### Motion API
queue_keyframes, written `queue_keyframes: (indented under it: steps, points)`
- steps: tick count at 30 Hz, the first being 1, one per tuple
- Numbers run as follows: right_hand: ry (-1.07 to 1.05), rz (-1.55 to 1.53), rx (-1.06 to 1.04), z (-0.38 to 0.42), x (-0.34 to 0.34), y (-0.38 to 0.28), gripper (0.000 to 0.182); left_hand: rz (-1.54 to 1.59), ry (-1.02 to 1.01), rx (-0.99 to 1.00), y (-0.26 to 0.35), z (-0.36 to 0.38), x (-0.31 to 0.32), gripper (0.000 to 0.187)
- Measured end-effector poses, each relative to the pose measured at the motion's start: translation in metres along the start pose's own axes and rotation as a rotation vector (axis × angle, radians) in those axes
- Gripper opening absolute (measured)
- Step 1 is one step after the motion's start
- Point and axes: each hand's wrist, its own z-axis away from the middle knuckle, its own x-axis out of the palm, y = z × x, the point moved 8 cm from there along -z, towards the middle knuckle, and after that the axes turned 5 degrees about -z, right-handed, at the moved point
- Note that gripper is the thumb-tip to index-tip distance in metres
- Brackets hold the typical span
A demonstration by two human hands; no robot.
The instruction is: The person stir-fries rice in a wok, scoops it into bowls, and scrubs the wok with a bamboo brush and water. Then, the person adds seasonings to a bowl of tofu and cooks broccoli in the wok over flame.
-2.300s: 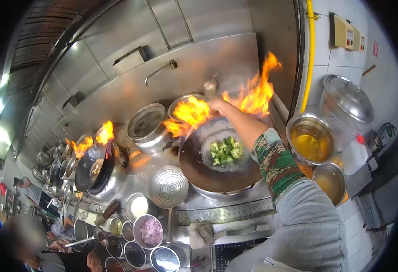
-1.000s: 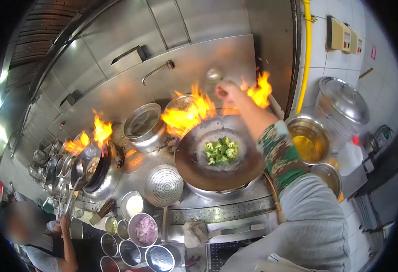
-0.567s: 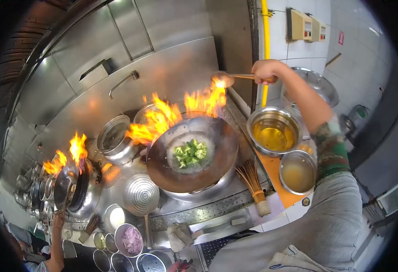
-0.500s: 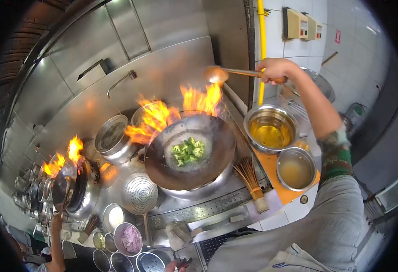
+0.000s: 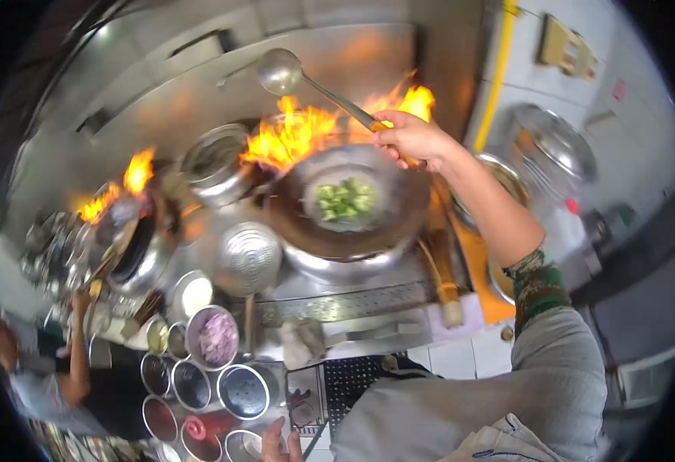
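Note:
My right hand (image 5: 411, 140) is closed round the wooden handle of a steel ladle (image 5: 280, 71). The ladle's bowl is raised above the flames behind the wok (image 5: 353, 239). Green broccoli florets (image 5: 345, 199) lie in pale liquid at the middle of that wok. At the bottom edge, only the fingers of my left hand (image 5: 280, 443) show, slightly apart and with nothing visible in them. They are beside several bowls of ingredients, nearest to a metal bowl (image 5: 243, 445) with something whitish in it.
Flames (image 5: 291, 138) rise behind the wok. A perforated strainer (image 5: 250, 258), a bowl of chopped purple onion (image 5: 218, 339) and a bamboo brush (image 5: 441, 269) surround it. Another person's hand (image 5: 81, 300) works at a second flaming wok (image 5: 149, 246) on the left. Pots stand right, partly behind my forearm.
The ladle has swung left, from beside the pot of yellow oil to above the flames, in my right hand. My view has shifted. More of my left hand's fingers now shows.

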Motion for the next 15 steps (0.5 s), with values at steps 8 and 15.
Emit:
queue_keyframes:
  steps: [8, 15]
  points:
    - [-0.100, 0.363, -0.086, -0.173, 0.178, 0.035, 0.057, -0.099, 0.233, -0.162, -0.012, 0.072, -0.019, 0.031]
    - [-0.209, -0.295, 0.264, -0.285, 0.265, 0.123, 0.014, 0.146, 0.320, -0.650, -0.016, 0.148, 0.005, 0.030]
